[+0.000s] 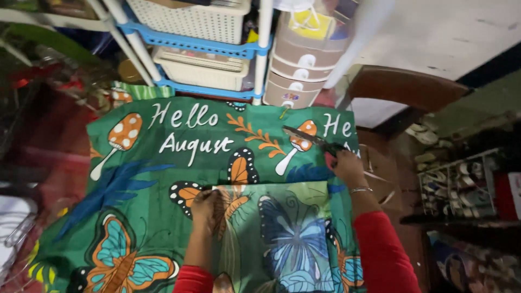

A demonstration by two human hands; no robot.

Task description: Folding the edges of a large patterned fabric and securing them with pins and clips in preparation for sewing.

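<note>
Keep left hand (205, 205) flat, pinning the green butterfly-print fabric (163, 217) taut; right hand (345, 164) – clenched on scissors (309, 138) at far right – cutting straight, best judged.

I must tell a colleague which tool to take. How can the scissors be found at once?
Look at the green printed cloth. Near its upper right part, the right hand holds the scissors: dark blades, the only metal tool there.

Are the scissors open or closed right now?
Open. The scissors in the right hand show their blades parted in a narrow V above the green butterfly cloth. The left hand presses the cloth flat.
</note>
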